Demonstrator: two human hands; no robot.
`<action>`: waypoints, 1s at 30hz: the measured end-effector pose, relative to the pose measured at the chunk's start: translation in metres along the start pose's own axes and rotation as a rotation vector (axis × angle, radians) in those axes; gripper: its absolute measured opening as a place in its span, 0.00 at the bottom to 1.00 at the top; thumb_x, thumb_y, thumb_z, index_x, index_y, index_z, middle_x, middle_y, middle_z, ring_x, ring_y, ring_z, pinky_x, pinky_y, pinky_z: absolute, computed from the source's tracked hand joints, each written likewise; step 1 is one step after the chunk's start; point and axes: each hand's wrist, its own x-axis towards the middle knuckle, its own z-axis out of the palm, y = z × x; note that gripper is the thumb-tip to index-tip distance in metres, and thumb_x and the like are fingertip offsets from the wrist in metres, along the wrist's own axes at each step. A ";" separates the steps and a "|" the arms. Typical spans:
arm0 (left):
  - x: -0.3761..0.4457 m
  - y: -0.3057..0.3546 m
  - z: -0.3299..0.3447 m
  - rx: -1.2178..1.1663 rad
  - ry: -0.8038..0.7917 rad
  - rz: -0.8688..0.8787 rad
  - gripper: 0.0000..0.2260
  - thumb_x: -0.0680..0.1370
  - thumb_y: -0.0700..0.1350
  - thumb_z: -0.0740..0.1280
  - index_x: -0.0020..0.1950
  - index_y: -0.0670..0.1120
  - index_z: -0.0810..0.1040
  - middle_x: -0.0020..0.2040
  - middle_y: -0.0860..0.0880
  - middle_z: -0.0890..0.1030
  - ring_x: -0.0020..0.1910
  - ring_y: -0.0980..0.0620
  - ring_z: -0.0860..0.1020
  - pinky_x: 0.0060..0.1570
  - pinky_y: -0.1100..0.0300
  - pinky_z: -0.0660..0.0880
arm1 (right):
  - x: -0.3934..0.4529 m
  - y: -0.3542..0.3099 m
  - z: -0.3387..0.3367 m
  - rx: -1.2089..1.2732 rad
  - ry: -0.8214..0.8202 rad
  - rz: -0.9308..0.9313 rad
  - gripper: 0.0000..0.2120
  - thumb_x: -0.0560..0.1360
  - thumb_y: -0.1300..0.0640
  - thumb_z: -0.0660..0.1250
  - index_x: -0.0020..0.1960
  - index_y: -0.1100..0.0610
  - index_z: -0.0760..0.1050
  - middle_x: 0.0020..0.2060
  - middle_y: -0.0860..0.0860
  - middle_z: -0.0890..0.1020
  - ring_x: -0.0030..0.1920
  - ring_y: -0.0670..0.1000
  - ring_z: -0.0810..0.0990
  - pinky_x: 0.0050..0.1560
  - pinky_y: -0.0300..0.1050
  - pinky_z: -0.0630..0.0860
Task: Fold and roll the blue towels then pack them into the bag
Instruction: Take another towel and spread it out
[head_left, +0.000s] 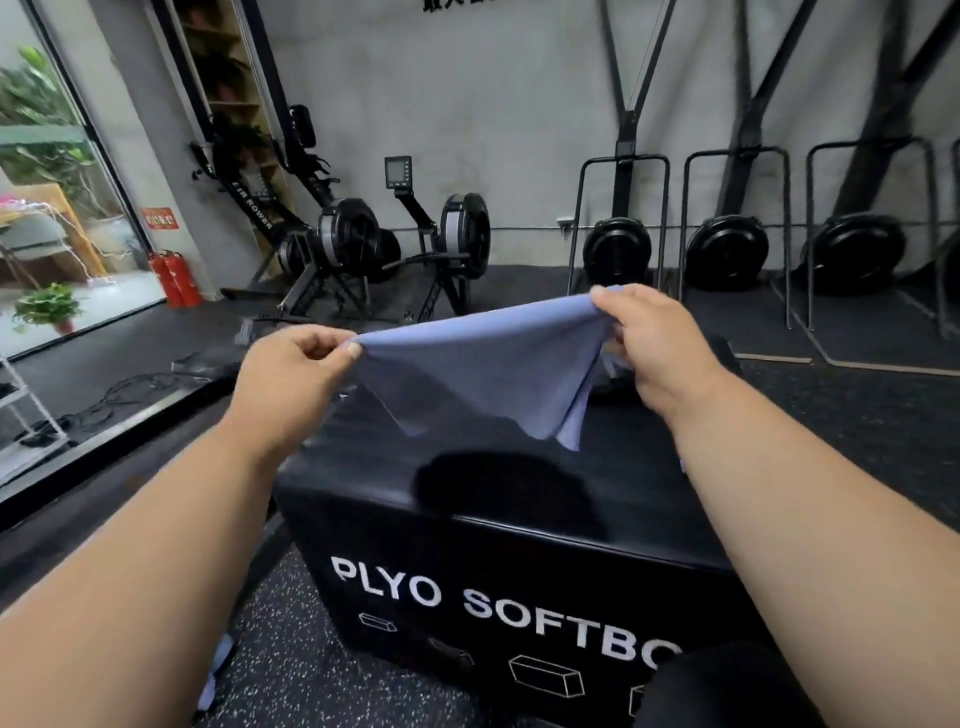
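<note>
A blue towel hangs stretched in the air between my two hands, above the top of a black plyo soft box. My left hand pinches its left corner between thumb and fingers. My right hand grips the right corner, where the cloth bunches and a narrow fold droops down toward the box. A dark object, possibly the bag, lies behind my right hand, mostly hidden. More blue cloth shows on the floor beside my left forearm.
The box stands on speckled rubber flooring. Rowing machines stand at the back left, fan units in frames line the back wall. Two red fire extinguishers stand by a glass door on the left.
</note>
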 end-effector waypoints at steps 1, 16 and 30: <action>-0.014 -0.018 0.009 0.017 -0.036 -0.032 0.02 0.80 0.46 0.75 0.49 0.51 0.88 0.39 0.61 0.86 0.38 0.64 0.81 0.43 0.65 0.75 | -0.009 0.021 -0.006 -0.035 0.011 0.024 0.08 0.80 0.54 0.70 0.43 0.52 0.79 0.35 0.47 0.78 0.38 0.48 0.75 0.39 0.44 0.72; -0.158 -0.128 0.067 -0.096 -0.296 -0.456 0.15 0.78 0.39 0.75 0.42 0.60 0.88 0.44 0.56 0.88 0.42 0.57 0.83 0.51 0.57 0.79 | -0.123 0.191 -0.060 -0.293 -0.033 0.449 0.16 0.75 0.49 0.74 0.39 0.58 0.73 0.36 0.49 0.74 0.39 0.50 0.72 0.43 0.48 0.68; -0.135 -0.105 0.030 -0.376 -0.093 -0.446 0.06 0.80 0.42 0.74 0.55 0.49 0.87 0.51 0.53 0.88 0.55 0.54 0.84 0.55 0.59 0.77 | -0.117 0.149 -0.044 -0.064 -0.113 0.262 0.18 0.79 0.51 0.71 0.46 0.67 0.74 0.40 0.54 0.78 0.43 0.52 0.77 0.52 0.51 0.76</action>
